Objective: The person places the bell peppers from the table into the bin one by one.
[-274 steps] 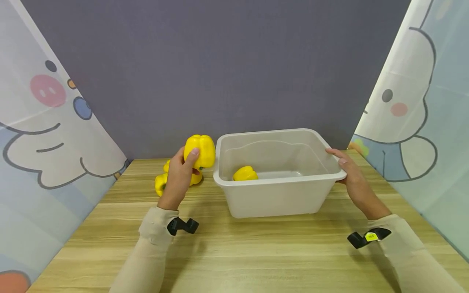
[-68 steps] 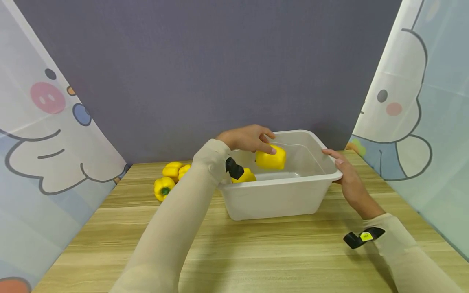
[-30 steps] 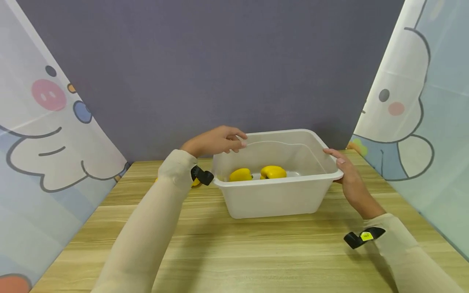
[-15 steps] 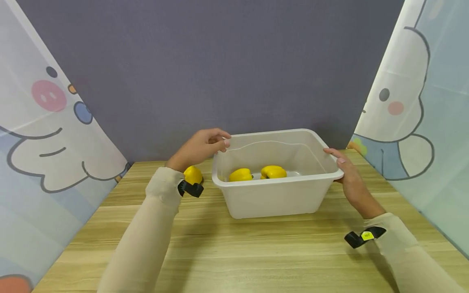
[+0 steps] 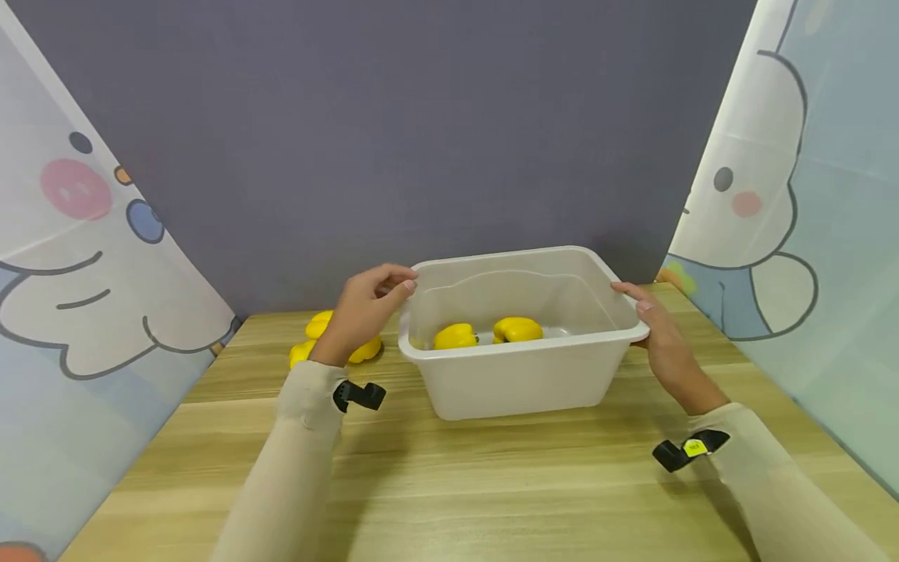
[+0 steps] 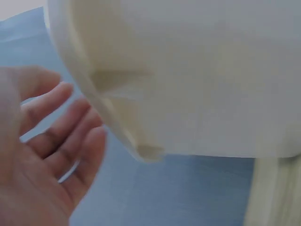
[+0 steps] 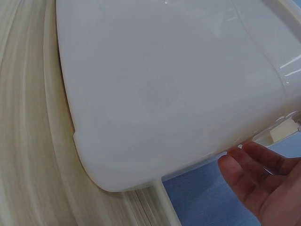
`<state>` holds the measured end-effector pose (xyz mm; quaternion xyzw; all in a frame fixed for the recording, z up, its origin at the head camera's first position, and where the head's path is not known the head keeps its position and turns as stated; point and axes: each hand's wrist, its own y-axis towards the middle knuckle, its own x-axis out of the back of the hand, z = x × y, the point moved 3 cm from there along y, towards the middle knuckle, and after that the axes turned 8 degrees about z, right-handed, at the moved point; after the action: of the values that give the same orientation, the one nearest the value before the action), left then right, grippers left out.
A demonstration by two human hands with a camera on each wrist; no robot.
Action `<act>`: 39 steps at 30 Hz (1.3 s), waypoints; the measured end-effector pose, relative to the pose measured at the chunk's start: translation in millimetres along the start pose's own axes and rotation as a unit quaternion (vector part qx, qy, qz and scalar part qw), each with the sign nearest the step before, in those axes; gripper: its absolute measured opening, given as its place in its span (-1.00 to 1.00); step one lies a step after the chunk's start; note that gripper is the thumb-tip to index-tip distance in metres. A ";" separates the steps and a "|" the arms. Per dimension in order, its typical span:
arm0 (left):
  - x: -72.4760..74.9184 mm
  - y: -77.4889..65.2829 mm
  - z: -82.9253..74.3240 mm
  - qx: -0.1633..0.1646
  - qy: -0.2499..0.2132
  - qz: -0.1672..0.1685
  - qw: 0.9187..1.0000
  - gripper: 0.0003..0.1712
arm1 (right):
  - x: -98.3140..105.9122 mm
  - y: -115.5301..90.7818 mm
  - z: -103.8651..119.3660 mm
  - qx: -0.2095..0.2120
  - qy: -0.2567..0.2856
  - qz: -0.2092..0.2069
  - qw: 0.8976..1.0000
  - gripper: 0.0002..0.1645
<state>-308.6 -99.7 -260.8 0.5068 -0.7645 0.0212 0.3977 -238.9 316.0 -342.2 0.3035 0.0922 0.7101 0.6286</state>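
My left hand [image 5: 365, 312] is beside the left rim of a whitish plastic tub [image 5: 520, 382], its fingers loosely bent with nothing in them. Bare fingers and palm [image 6: 51, 141] show next to the tub's rim in the left wrist view. At the opposite end, my right hand [image 5: 663, 347] grips the rim, thumb on top and fingers underneath. Two yellow bell peppers lie inside: one pepper [image 5: 455, 336] at the left, another pepper [image 5: 517, 329] near the middle. Behind my left hand and wrist, more yellow bell peppers [image 5: 365, 350] sit on the table, partly hidden.
The wooden table [image 5: 449, 484] runs back to an upright grey panel [image 5: 393, 140]. Cartoon-printed sheets stand on both sides, a left sheet [image 5: 91, 304] and a right sheet [image 5: 836, 234]. Black wrist cameras are strapped over both sleeves.
A yellow bell pepper went from my left hand into the tub and was let go. That hand then drew back left, out past the rim. My right hand kept its grip on the tub.
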 end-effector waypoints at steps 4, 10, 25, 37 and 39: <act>1.9 -13.7 13.9 -0.015 -0.028 -0.071 0.997 -0.60 | -1.9 3.0 1.1 -0.005 -0.007 0.001 1.000 -0.41; 0.6 -25.5 26.0 -0.035 -0.065 -0.117 0.990 -0.73 | -2.0 1.8 1.3 -0.007 -0.011 -0.002 1.000 -0.40; 14.5 -45.4 46.9 -0.009 -0.027 -0.140 0.990 -0.72 | -1.0 -0.5 -0.2 -0.024 -0.044 0.007 0.999 -0.35; 43.3 -68.9 88.6 0.045 0.080 -0.189 0.978 -0.61 | -0.8 -1.4 0.8 -0.013 -0.018 0.007 1.000 -0.40; 46.2 -72.3 94.4 0.053 0.083 -0.192 0.976 -0.59 | -1.3 -1.1 0.7 -0.010 -0.015 0.007 1.000 -0.40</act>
<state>-314.7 -210.9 -323.0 0.6611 -0.6153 0.0267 0.4286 -237.5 314.8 -342.5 0.3085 0.0727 0.7110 0.6278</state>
